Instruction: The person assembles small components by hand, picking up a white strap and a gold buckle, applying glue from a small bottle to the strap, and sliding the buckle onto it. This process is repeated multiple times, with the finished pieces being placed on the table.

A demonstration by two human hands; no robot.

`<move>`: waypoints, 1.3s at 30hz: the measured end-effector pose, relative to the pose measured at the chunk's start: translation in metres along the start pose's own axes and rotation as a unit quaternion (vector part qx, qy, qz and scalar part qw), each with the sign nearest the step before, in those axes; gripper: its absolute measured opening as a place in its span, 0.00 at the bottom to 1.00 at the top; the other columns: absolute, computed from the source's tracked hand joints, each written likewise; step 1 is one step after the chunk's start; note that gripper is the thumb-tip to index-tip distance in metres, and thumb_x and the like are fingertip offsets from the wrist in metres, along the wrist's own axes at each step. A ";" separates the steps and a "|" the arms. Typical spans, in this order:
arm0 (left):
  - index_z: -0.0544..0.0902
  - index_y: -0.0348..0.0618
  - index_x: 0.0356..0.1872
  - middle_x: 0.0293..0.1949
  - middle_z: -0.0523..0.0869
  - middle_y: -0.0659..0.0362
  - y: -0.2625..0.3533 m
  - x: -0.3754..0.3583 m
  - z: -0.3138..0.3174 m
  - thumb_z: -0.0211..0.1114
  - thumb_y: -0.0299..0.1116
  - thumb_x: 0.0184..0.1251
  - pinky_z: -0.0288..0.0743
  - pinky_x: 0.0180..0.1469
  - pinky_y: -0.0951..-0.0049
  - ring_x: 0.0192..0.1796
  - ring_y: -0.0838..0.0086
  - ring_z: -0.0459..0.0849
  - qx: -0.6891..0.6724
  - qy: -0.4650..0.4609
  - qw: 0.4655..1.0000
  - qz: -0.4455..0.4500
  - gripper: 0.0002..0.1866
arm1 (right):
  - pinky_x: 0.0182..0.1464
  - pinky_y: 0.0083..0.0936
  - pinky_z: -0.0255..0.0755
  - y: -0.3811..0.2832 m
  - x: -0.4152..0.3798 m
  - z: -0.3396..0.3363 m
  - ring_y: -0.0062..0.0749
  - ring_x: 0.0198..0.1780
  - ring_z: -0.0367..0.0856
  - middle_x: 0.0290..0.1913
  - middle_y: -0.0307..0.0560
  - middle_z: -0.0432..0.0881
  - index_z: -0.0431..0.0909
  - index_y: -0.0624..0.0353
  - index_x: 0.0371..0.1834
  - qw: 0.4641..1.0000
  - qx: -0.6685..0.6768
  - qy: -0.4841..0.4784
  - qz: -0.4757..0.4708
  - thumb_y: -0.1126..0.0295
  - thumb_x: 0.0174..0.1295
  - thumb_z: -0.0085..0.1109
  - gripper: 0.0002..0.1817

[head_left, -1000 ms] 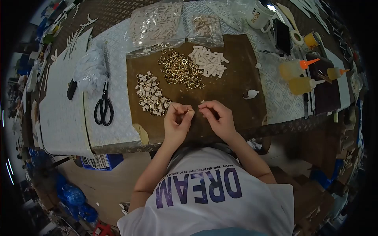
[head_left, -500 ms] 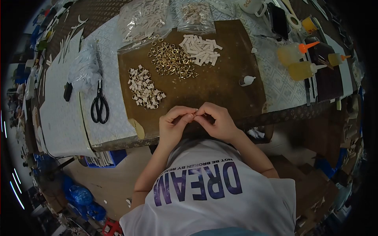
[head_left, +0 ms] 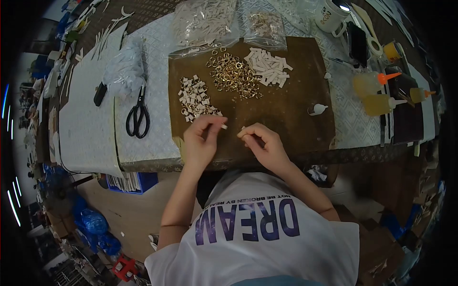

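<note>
My left hand is closed in a pinch on a small white tab, which pokes out past the fingertips. It is at the near edge of a pile of folded white tabs with metal rings. To its right my right hand is closed too, thumb against forefinger; a tiny pale spot shows at the tips, too small to name. Both hands are over a brown mat. Farther back on the mat lie a heap of gold metal rings and a heap of flat white strips.
Black scissors and a crumpled plastic bag lie left of the mat. A small white-capped container rests on its right side. Glue bottles, a phone and a mug stand or lie beyond. Filled clear bags line the back.
My hands were together at the fingertips and have come apart. The left has moved toward the tab pile with the white tab; the right stays near the mat's front. The view has shifted slightly.
</note>
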State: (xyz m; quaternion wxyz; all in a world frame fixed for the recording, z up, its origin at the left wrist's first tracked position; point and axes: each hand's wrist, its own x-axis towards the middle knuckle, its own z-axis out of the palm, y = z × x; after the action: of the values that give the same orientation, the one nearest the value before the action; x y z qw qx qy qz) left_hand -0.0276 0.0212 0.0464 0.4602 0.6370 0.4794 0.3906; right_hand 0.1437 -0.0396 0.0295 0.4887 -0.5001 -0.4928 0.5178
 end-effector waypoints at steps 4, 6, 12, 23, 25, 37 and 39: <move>0.84 0.42 0.33 0.37 0.81 0.56 -0.012 0.026 -0.021 0.63 0.23 0.57 0.71 0.41 0.71 0.38 0.65 0.78 0.254 0.076 0.957 0.115 0.05 | 0.40 0.18 0.74 -0.001 0.002 -0.016 0.23 0.36 0.80 0.36 0.46 0.80 0.76 0.64 0.46 0.996 0.065 0.058 0.025 0.78 0.66 0.49 0.09; 0.84 0.43 0.34 0.38 0.81 0.57 -0.007 0.033 -0.017 0.63 0.24 0.56 0.71 0.44 0.67 0.42 0.62 0.77 0.313 0.074 0.936 0.142 0.05 | 0.40 0.20 0.76 -0.002 0.000 -0.024 0.26 0.38 0.82 0.39 0.51 0.82 0.75 0.66 0.47 0.984 0.137 0.096 0.067 0.76 0.67 0.49 0.09; 0.83 0.41 0.35 0.36 0.81 0.54 -0.010 0.073 0.018 0.65 0.27 0.56 0.73 0.41 0.65 0.38 0.59 0.80 0.270 0.031 0.947 0.173 0.06 | 0.40 0.18 0.75 0.006 -0.005 -0.043 0.24 0.35 0.81 0.35 0.46 0.82 0.77 0.67 0.44 0.982 0.125 0.106 0.092 0.73 0.65 0.54 0.09; 0.82 0.37 0.27 0.28 0.81 0.53 -0.010 0.093 0.029 0.67 0.31 0.54 0.74 0.35 0.65 0.30 0.61 0.80 0.288 0.023 0.950 0.116 0.07 | 0.38 0.16 0.74 0.006 -0.005 -0.042 0.19 0.33 0.78 0.33 0.41 0.80 0.79 0.67 0.40 0.984 0.112 0.128 0.045 0.75 0.63 0.56 0.07; 0.80 0.37 0.27 0.30 0.82 0.54 -0.001 0.085 0.027 0.65 0.28 0.56 0.75 0.34 0.71 0.30 0.68 0.82 0.212 0.034 0.972 0.094 0.05 | 0.37 0.16 0.74 0.003 -0.002 -0.039 0.18 0.32 0.77 0.32 0.41 0.80 0.79 0.67 0.40 0.981 0.113 0.145 0.058 0.75 0.63 0.56 0.07; 0.80 0.37 0.47 0.34 0.85 0.61 0.010 0.003 0.041 0.64 0.26 0.61 0.75 0.40 0.82 0.35 0.82 0.81 -0.200 -0.125 0.969 -0.079 0.13 | 0.35 0.16 0.73 -0.011 0.003 -0.035 0.18 0.31 0.77 0.32 0.40 0.80 0.79 0.66 0.39 0.987 0.117 0.085 0.075 0.73 0.63 0.56 0.08; 0.81 0.36 0.47 0.36 0.85 0.61 0.015 0.000 0.039 0.64 0.25 0.62 0.75 0.42 0.82 0.36 0.82 0.81 -0.165 -0.119 0.976 -0.082 0.12 | 0.36 0.16 0.74 -0.009 0.001 -0.039 0.19 0.31 0.77 0.32 0.41 0.81 0.79 0.66 0.40 0.987 0.116 0.061 0.093 0.74 0.62 0.57 0.08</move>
State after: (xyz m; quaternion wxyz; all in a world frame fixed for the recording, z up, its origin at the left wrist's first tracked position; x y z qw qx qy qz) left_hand 0.0130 0.0110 0.0504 0.6432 0.5527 0.4011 0.3463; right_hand 0.1832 -0.0370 0.0377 0.5224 -0.5142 -0.3499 0.5833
